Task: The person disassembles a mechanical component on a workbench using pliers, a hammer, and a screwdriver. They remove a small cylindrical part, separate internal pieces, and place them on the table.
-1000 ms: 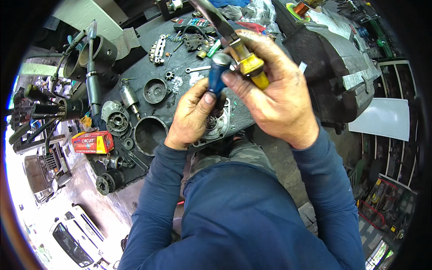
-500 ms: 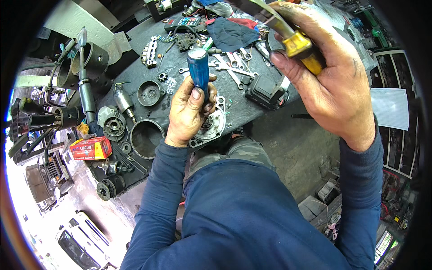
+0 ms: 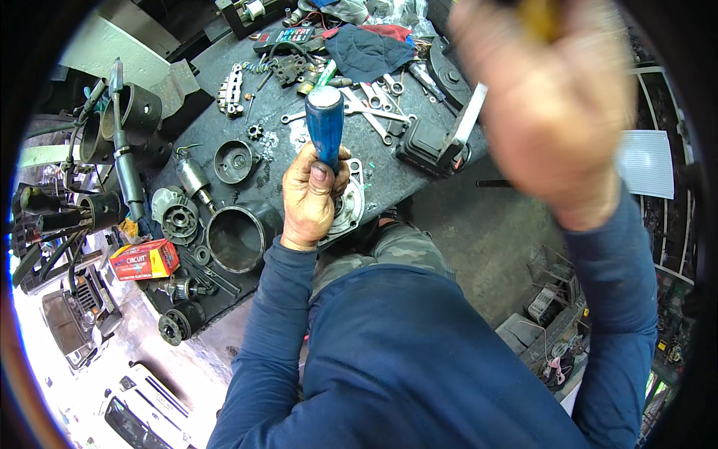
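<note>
My left hand (image 3: 310, 196) is wrapped round a screwdriver (image 3: 325, 123) by its blue handle, which stands nearly upright with its worn butt end on top. Its lower end is hidden by my hand. Just below and behind the fist lies a round cast metal housing (image 3: 351, 203) at the bench's near edge, partly covered. My right hand (image 3: 546, 112), smeared by motion, is raised at the upper right. It grips a hammer (image 3: 540, 16) with a yellow and black handle, cut off by the top of the picture.
On the dark workbench (image 3: 280, 168) lie several wrenches (image 3: 378, 111), a black boxy device (image 3: 437, 142) and a dark cloth (image 3: 370, 52). Left of my hand stand a metal cylinder (image 3: 238, 238), a shallow round cup (image 3: 235, 161), gear parts (image 3: 179, 221) and a red and yellow box (image 3: 144, 260).
My right hand has moved up with the hammer and become blurred. My left hand still holds the screwdriver upright. The view has shifted slightly.
</note>
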### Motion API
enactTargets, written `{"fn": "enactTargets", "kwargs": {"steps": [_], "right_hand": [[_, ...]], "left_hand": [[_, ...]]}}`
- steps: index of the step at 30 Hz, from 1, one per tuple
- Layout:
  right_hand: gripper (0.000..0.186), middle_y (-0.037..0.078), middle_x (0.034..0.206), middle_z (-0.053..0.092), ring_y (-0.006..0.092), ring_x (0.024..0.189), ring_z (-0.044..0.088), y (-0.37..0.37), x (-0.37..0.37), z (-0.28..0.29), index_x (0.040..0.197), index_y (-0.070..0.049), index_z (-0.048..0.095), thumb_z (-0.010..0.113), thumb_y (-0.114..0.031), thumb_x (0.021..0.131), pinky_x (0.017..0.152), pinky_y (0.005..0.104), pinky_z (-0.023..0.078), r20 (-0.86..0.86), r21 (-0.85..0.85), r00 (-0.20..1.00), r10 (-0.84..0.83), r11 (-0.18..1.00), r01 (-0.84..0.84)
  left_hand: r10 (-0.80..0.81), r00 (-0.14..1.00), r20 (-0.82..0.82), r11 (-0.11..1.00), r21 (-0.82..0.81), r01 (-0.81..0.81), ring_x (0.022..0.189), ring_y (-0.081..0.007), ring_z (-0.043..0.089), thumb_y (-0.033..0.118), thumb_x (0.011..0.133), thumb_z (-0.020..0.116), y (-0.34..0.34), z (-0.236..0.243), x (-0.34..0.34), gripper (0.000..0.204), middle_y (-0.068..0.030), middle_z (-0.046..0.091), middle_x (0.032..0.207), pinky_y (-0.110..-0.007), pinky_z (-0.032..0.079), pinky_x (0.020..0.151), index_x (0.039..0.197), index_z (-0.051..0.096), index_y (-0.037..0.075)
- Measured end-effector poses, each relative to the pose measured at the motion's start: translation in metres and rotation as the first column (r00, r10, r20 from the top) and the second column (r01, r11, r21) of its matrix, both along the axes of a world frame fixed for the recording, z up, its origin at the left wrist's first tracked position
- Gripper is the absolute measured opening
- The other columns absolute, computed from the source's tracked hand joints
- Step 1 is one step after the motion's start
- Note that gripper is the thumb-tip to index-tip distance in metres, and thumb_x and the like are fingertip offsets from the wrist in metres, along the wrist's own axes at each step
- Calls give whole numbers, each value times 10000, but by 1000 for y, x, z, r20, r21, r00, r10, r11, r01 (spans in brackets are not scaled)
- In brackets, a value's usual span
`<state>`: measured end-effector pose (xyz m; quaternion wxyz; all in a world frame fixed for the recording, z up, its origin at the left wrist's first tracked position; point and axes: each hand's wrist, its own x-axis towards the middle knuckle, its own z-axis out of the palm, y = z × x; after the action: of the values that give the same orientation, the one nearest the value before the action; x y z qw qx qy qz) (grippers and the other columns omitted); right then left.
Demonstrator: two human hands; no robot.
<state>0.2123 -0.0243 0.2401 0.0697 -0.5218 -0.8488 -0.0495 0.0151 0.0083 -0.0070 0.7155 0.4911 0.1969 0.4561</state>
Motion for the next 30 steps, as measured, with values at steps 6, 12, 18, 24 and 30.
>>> {"fn": "enactTargets", "kwargs": {"steps": [6,12,18,24,30], "right_hand": [[514,174,1111,691,361,880,702,4,10,-11,1405,-45,631,653,26,896,789,417,572,-75,124,974,-216,967,224],[563,203,1171,697,369,1027,723,-9,5,-41,1456,-3,587,751,-30,918,896,388,580,-284,-95,951,-124,990,100],[641,125,1342,706,177,1209,670,4,-10,-77,1523,27,539,825,-38,954,1038,324,552,-912,-284,313,-265,959,-17],[610,97,1399,670,159,1278,632,-5,-11,-97,1502,14,536,798,32,951,1108,334,517,-927,-274,269,-260,961,-18],[614,85,1297,702,144,1189,653,-31,-10,-98,1486,11,549,817,44,934,1067,305,521,-939,-147,290,-185,978,150]], "left_hand": [[-42,999,28,999,-13,42,667,-59,438,580,1079,631,1,-2,-1,600,13,547,777,-241,332,599,1229,640,-1],[-59,998,17,997,-55,60,678,-50,455,571,1069,657,0,-1,-1,603,18,582,812,-236,345,608,1237,661,-8],[-121,988,-95,993,3,122,679,-40,449,556,1063,678,2,-4,-6,587,26,583,814,-230,340,611,1212,701,-12],[-107,991,-78,994,-10,107,1174,-214,658,469,1054,687,17,29,-30,697,-132,691,1283,-368,486,1095,1494,586,-62],[22,590,-807,737,412,536,1253,-387,666,45,774,789,16,60,-72,650,-215,685,1344,-431,530,1095,1405,638,-5]]}}
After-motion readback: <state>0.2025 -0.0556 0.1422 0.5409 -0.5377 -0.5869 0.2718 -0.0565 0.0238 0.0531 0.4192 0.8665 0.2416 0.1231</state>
